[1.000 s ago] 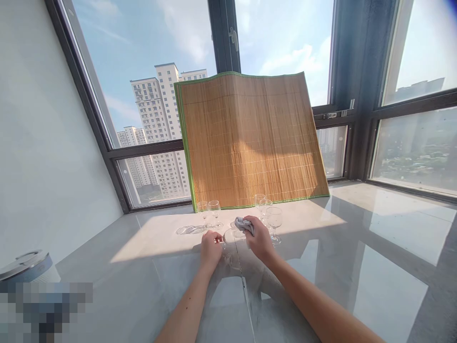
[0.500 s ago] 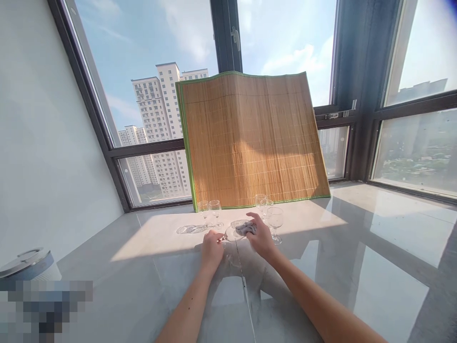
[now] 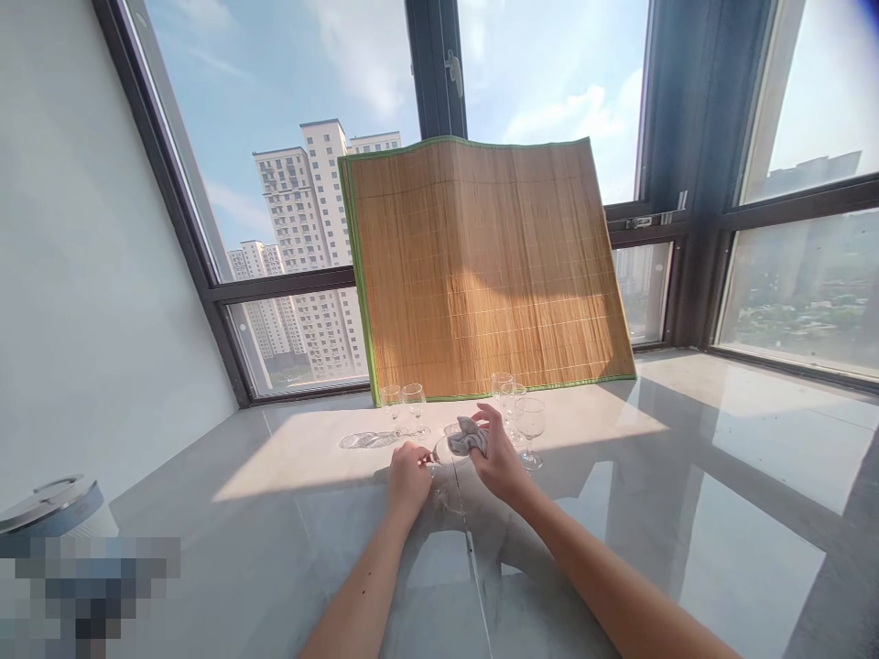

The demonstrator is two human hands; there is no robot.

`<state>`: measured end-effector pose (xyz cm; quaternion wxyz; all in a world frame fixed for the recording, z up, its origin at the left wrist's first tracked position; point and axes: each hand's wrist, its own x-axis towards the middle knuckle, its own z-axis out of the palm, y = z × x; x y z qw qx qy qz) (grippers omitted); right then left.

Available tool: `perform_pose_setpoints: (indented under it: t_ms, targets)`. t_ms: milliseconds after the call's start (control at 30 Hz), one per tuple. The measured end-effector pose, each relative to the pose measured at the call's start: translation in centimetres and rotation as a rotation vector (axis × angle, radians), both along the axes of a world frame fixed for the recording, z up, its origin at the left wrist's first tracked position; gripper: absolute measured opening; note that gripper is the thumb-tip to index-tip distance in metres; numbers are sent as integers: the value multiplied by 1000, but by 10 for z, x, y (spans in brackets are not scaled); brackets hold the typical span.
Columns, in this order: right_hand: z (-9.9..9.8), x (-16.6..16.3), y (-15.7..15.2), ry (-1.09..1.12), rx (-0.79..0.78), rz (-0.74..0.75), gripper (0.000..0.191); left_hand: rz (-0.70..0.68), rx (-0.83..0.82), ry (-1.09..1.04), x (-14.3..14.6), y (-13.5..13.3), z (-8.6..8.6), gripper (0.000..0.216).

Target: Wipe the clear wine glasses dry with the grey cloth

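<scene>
Tall windows fill the corner of the room, with tower blocks and sky behind them. A bamboo mat with a green edge leans upright against the window frame and throws a shadow on the desk, a glossy grey slab, partly in sun. At the far left stands a bin with a metal lid, well apart from the hands.

In front of the mat stand two groups of stemmed glassware: a pair on the left and a trio on the right, all upright. Between these groups, above the desk, is the glass. It is held tilted on its side, with the mouth toward the right.

The left hand is closed around the stem end of the glass; the fingers hide the foot, so I cannot tell exactly where they press. The right hand pinches a small grey cloth at the mouth of the glass, thumb and fingers bent around it.

I judge the glass to be light, stiff, thin-walled and fragile, and smooth enough to slip. The stem is probably the weakest part, so a twist between bowl and stem could break it. The safer hold seems low on the bowl near the stem, with gentle pressure. The cloth is soft and will give grip.
</scene>
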<state>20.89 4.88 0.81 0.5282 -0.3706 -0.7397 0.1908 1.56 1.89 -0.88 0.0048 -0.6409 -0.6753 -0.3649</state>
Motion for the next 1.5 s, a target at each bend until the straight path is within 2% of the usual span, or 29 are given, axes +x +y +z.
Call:
perform_pose_setpoints:
  t_ms: [200, 367, 700, 867, 967, 1100, 1167, 1267, 1400, 1500]
  targets:
    - [4, -1, -1, 17, -56, 72, 63, 34, -8, 11, 0, 0, 0, 33]
    - [3, -2, -1, 55, -178, 106, 52, 29, -7, 8, 1, 0, 1, 28]
    - [5, 0, 1, 183, -349, 228, 57, -81, 13, 16, 3, 0, 1, 13]
    - [16, 4, -5, 171, -234, 191, 53, -144, 5, 4, 11, -2, 3, 5]
    - [16, 4, -7, 131, -140, 111, 50, -139, 1, 8, 15, -2, 2, 6]
    - [11, 1, -8, 152, 68, -59, 66, -114, 12, 20, 16, 0, 0, 10]
    - [10, 0, -9, 114, 131, -55, 71, -116, 23, 33, 16, 1, -1, 11]
    - [10, 0, -8, 62, 123, -14, 65, -126, 46, 43, 14, 3, -4, 13]
    - [11, 0, -5, 126, 75, -34, 51, -149, 40, 8, 12, 4, -5, 16]
    - [15, 2, -5, 151, 32, 3, 39, -163, 30, -31, 11, 4, -5, 17]
